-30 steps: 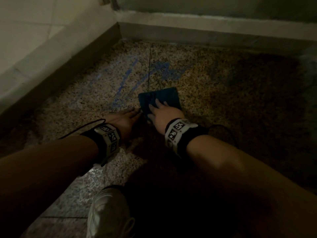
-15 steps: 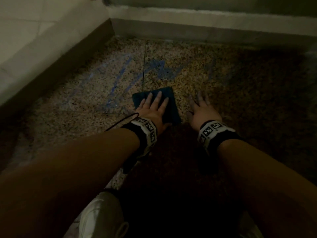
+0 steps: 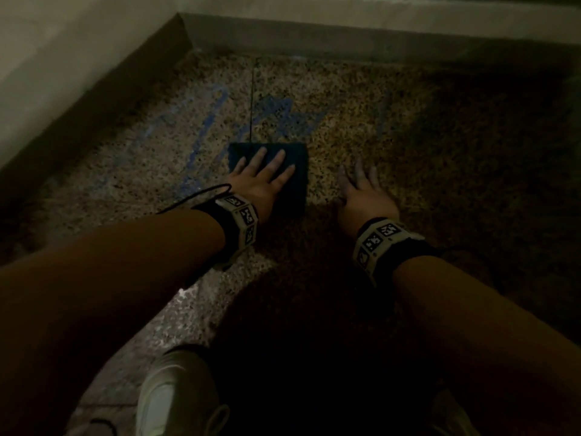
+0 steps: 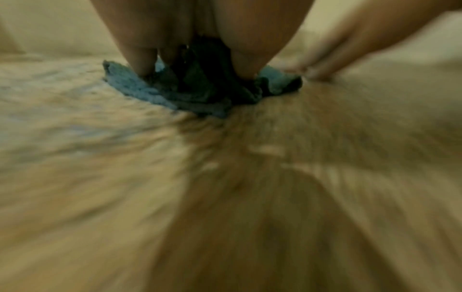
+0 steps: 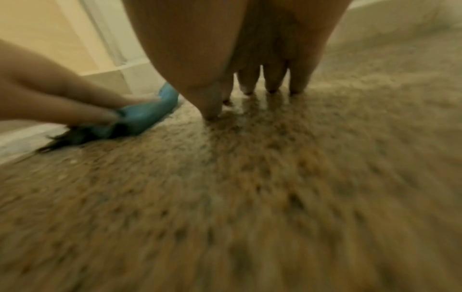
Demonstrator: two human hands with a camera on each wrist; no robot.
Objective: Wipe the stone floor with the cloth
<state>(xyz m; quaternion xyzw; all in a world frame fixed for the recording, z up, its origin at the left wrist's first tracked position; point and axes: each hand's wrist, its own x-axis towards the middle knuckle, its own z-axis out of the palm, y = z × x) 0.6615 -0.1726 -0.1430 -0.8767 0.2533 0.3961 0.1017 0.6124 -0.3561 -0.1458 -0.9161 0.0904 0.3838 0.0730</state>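
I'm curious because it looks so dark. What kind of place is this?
Probably a floor corner inside a building, maybe a landing or hallway. The speckled stone floor meets a raised pale ledge along two sides, and blue marks are scribbled on the stone.

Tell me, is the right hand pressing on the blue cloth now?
No, the right hand rests flat on the bare stone floor; the left hand presses the blue cloth.
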